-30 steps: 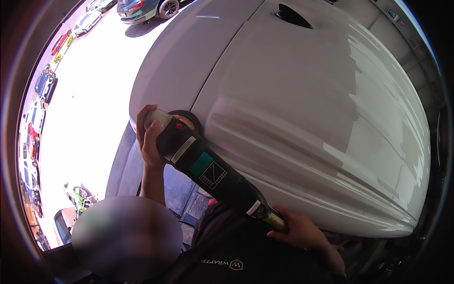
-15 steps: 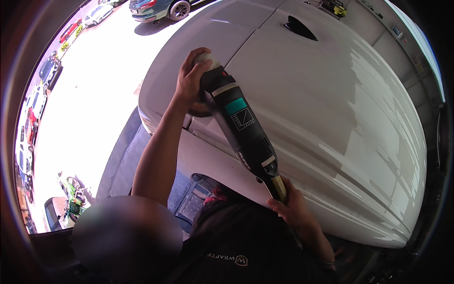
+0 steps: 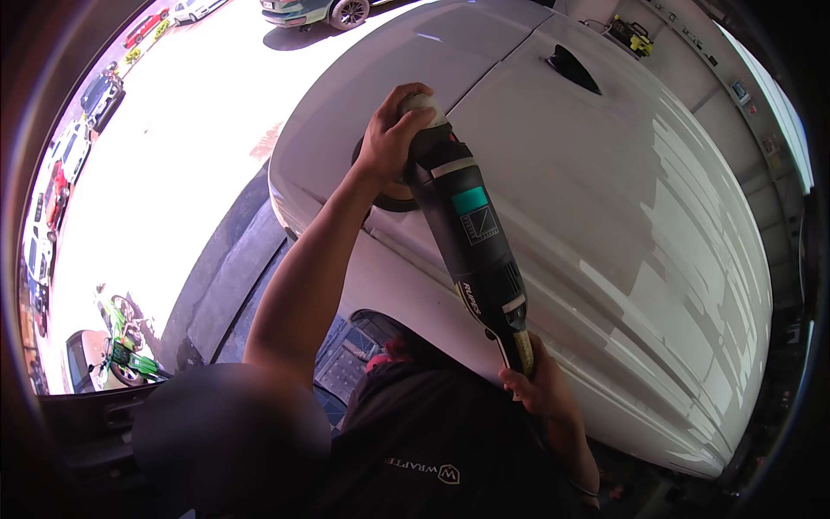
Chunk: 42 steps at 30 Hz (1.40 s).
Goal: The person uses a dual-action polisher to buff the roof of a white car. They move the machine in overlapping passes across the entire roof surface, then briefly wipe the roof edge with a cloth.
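- Dark shirt nearest me, close to the edge of the white car, probably so both arms can reach over it
- Right hand wrapped round the thin back end of the polisher, fingers closed on it, likely to carry the tail and steer
- Polisher slants up and away between both hands, over the white car's near side, presumably for a firm hold at each end
- Left hand cupped over the pale front cap, fingers curled round it, thumb laid across; probably balances and presses the heavy end
- Disc under the front end, looks flat to the paint; underside hidden, can't confirm contact
- Black fin farther up the white car, apart from the polisher
- Green motorbike and blue car outside in bright light, well apart from the hands
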Each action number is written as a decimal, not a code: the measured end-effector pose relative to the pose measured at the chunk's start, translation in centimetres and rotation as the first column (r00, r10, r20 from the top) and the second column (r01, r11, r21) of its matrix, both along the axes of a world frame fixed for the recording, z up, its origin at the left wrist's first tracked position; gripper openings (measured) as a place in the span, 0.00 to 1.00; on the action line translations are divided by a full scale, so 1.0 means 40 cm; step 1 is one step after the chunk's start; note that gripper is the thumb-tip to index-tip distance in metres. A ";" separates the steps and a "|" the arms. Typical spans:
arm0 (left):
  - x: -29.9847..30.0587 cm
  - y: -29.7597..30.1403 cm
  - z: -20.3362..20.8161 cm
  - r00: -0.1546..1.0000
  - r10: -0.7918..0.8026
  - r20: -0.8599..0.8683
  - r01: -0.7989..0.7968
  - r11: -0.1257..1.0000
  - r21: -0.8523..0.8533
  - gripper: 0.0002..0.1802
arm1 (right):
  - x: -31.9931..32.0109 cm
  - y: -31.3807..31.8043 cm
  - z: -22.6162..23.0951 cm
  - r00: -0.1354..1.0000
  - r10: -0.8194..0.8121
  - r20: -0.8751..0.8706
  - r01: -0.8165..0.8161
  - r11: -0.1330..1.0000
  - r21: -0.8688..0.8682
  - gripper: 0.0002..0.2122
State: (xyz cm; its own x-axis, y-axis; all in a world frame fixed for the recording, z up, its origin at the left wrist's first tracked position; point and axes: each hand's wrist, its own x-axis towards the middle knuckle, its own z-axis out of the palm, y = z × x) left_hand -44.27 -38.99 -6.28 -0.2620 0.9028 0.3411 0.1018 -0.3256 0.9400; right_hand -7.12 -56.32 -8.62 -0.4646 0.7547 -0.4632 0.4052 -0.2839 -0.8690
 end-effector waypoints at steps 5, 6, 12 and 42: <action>0.016 -0.043 0.006 0.999 0.019 0.036 -0.018 0.999 -0.036 0.24 | 0.014 -0.011 0.037 0.972 0.095 0.216 -0.093 0.995 -0.022 0.35; 0.019 -0.058 0.005 0.999 0.016 0.050 -0.014 0.999 -0.039 0.24 | 0.022 -0.015 0.032 0.966 0.112 0.232 -0.113 0.994 -0.008 0.36; -0.020 -0.114 -0.016 0.973 0.036 0.226 -0.016 0.996 -0.090 0.29 | 0.000 -0.011 0.073 0.954 0.251 0.166 -0.251 0.968 -0.016 0.37; -0.006 0.109 0.001 0.962 0.052 0.270 -0.066 0.997 0.046 0.23 | 0.032 0.215 0.124 0.978 0.091 0.185 -0.119 0.982 0.145 0.32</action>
